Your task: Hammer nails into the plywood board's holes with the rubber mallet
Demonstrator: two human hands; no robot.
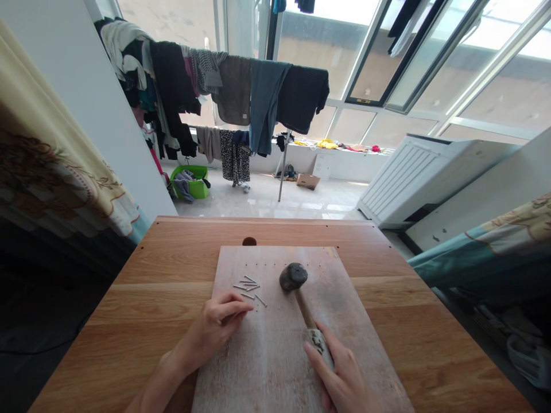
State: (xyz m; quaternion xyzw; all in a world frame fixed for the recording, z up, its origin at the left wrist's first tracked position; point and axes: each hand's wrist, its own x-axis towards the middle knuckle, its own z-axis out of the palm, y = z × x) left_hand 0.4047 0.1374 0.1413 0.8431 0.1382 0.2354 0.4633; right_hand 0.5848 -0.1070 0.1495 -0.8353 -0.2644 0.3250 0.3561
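Note:
A pale wooden board (275,355) lies on a wooden table (142,298). Several loose nails (249,287) lie on the board's upper left, with a row of small nail heads set into the board just above them. My left hand (217,330) rests on the board just below the nails, fingers curled and pinched together; what they hold is hidden. My right hand (340,376) grips the wooden handle of a hammer (301,292), whose dark round head rests on the board to the right of the nails.
A round hole (249,241) sits in the table beyond the board. Past the table, a rack of hanging clothes (224,97), a green basket (191,182) and a white radiator-like unit (413,178) stand by big windows. Curtains (51,166) hang at both sides.

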